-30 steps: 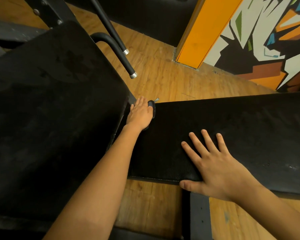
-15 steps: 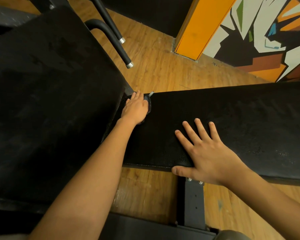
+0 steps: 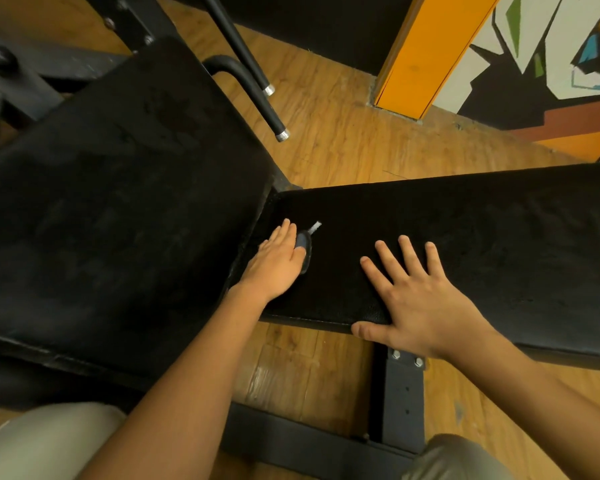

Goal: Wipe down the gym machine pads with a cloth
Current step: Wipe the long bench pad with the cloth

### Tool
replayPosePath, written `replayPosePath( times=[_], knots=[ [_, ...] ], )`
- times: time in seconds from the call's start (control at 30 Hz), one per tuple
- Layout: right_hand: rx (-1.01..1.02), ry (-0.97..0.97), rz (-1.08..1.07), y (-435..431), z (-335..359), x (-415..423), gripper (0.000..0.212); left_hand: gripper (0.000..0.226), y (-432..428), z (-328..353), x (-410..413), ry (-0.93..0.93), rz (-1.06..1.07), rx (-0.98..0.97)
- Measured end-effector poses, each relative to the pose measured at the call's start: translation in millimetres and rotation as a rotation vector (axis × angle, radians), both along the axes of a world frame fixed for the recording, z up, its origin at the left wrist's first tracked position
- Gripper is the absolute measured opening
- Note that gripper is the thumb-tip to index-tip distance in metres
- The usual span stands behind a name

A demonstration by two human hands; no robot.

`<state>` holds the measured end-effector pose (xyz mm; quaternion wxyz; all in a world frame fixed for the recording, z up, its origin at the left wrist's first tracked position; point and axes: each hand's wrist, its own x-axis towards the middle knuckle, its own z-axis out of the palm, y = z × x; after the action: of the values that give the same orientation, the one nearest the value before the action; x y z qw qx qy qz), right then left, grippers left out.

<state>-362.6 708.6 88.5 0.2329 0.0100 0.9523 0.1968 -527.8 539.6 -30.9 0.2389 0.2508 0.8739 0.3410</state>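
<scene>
A long black bench pad (image 3: pixel 499 237) runs across the right of the view, and a larger black pad (image 3: pixel 111 209) fills the left. My left hand (image 3: pixel 276 263) lies flat with straight fingers near the bench pad's left end. It presses a small dark cloth (image 3: pixel 306 249), whose white tag sticks out past the fingertips; most of the cloth is hidden under the hand or blends with the pad. My right hand (image 3: pixel 420 299) rests flat on the same pad with fingers spread and the thumb over the near edge.
A dark metal frame post (image 3: pixel 404 400) and base bar stand under the bench on the wooden floor (image 3: pixel 343 140). Two black handle bars (image 3: pixel 260 102) with silver tips angle down at the back. An orange pillar (image 3: pixel 426 53) and painted wall are behind. My knees show at the bottom.
My left hand has slid with the cloth from the pad's far left corner toward me. My right hand stays planted on the pad. The view has tipped downward.
</scene>
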Motion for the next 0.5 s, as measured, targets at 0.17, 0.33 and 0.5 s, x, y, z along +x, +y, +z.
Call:
replayPosePath(
  times=[0.17, 0.33, 0.5],
  knots=[
    [-0.028, 0.017, 0.007, 0, 0, 1, 0.109, 0.062, -29, 4, 28, -0.020, -0.037, -0.030],
    [-0.048, 0.022, 0.013, 1, 1, 1, 0.109, 0.065, -44, 7, 50, -0.012, 0.003, -0.015],
    [-0.030, 0.017, 0.006, 0, 2, 1, 0.110, 0.057, -27, 0, 38, 0.082, 0.040, -0.002]
  ],
)
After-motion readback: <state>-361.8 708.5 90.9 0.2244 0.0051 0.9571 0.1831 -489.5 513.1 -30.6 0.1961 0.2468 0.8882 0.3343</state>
